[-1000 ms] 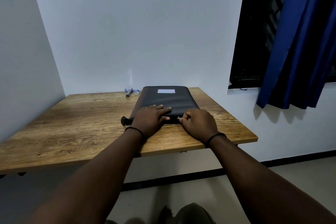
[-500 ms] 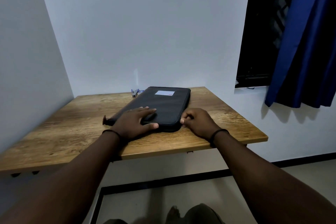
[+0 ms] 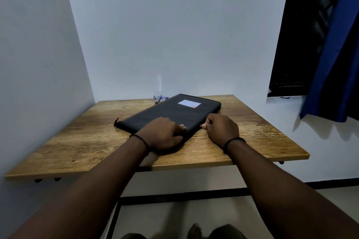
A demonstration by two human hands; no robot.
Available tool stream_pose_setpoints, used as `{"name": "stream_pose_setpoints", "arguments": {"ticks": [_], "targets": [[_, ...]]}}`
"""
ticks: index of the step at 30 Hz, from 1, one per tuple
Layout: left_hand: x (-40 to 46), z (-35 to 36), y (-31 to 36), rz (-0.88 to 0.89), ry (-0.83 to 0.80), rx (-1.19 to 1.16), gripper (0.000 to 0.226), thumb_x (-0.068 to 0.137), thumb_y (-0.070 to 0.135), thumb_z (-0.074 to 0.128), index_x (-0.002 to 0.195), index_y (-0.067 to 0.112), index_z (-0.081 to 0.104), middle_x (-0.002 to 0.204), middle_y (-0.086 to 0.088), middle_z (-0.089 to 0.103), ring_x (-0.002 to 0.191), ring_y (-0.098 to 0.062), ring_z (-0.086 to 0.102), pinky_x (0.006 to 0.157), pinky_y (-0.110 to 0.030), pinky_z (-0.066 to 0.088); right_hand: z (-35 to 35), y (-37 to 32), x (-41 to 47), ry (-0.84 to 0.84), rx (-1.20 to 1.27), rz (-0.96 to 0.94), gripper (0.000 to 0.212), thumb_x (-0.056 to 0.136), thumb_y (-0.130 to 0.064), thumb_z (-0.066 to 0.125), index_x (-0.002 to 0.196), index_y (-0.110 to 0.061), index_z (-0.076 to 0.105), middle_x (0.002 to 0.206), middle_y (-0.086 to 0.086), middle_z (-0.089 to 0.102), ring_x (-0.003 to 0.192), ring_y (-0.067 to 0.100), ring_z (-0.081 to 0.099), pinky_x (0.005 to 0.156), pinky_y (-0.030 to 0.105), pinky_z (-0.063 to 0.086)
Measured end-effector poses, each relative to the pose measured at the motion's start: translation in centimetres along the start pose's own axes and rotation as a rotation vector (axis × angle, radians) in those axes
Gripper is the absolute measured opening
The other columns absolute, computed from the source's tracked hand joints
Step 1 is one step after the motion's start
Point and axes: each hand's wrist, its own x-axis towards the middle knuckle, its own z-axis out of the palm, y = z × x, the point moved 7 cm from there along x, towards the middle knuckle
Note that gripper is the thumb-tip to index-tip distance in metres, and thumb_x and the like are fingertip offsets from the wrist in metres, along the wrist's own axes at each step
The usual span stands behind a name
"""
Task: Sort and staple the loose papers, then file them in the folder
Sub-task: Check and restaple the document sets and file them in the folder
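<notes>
Pale walls enclose a corner where the wooden worktop (image 3: pixel 77 141) stands, with a dark window and a blue curtain (image 3: pixel 330 54) to my right. On the worktop lies the black zipped folder (image 3: pixel 171 112), closed, lying at an angle, a white label (image 3: pixel 189 103) on its cover. Behind its far left corner sits a small blue object, probably the stapler (image 3: pixel 157 99); loose papers are not visible.

My left hand (image 3: pixel 161 134) lies on the folder's near corner, fingers curled over its edge, holding it down. My right hand (image 3: pixel 221 128) is closed at the folder's right edge, fingertips pinching what appears to be the zip pull (image 3: pixel 201 125).

Procedure, as I judge it: keep the left hand pressing firmly so the folder cannot slide or turn; draw the pull steadily along the edge, in line with the zip track, easing around each corner to avoid snagging.
</notes>
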Motion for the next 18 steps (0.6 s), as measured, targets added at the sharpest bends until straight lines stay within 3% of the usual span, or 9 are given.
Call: {"name": "stream_pose_setpoints", "arguments": {"ticks": [3,7,10,13,15,18], "targets": [[-1.2,-0.2,-0.5,-0.022,0.027,-0.047,0.047,0.089,0.045,0.045,0.130,0.034,0.063,0.091,0.002,0.075,0.069,-0.013,0.062,0.067,-0.029,0.052,0.2,0.6,0.8,0.007,0.002,0.068,0.025,0.093,-0.025,0.063,0.070,-0.021,0.055,0.077,-0.011,0.065,0.078,0.016,0.062,0.060,0.027,0.042],[-0.8,-0.4,0.3,-0.112,0.074,-0.065,0.039,0.081,0.047,0.061,0.116,0.031,0.063,0.093,0.007,0.070,0.084,-0.016,0.064,0.067,-0.027,0.045,0.4,0.7,0.7,-0.044,0.118,0.039,0.022,0.092,-0.027,0.066,0.072,-0.020,0.061,0.074,-0.011,0.063,0.076,0.012,0.059,0.062,0.028,0.045],[1.4,0.9,0.8,-0.259,-0.012,0.013,0.054,0.088,0.058,0.054,0.131,0.027,0.049,0.121,-0.002,0.062,0.110,-0.025,0.060,0.087,-0.037,0.044,0.1,0.7,0.2,-0.065,0.213,-0.012,0.021,0.088,-0.029,0.071,0.070,-0.020,0.063,0.071,-0.012,0.063,0.073,0.009,0.058,0.060,0.027,0.044],[3.0,3.0,0.7,-0.427,-0.170,0.072,0.066,0.094,0.065,0.043,0.142,0.021,0.037,0.145,-0.015,0.043,0.131,-0.038,0.044,0.100,-0.051,0.042,0.0,0.8,-0.2,-0.113,0.265,-0.060,0.021,0.086,-0.030,0.073,0.068,-0.023,0.064,0.071,-0.013,0.066,0.073,0.006,0.060,0.067,0.030,0.050],[3.4,3.4,1.1,-0.428,-0.201,0.071,0.066,0.097,0.063,0.038,0.146,0.019,0.033,0.149,-0.018,0.038,0.135,-0.043,0.039,0.102,-0.053,0.043,-0.2,1.0,-0.2,-0.099,0.227,-0.066,0.021,0.086,-0.032,0.073,0.068,-0.024,0.065,0.073,-0.013,0.067,0.074,0.006,0.061,0.069,0.031,0.053],[2.9,2.1,1.3,-0.305,-0.207,0.128,0.057,0.102,0.055,0.033,0.147,0.019,0.033,0.146,-0.017,0.044,0.126,-0.036,0.050,0.095,-0.046,0.047,-1.1,2.2,0.3,-0.028,0.059,0.002,0.024,0.090,-0.035,0.069,0.070,-0.023,0.064,0.076,-0.011,0.067,0.075,0.011,0.062,0.066,0.029,0.050]]}}
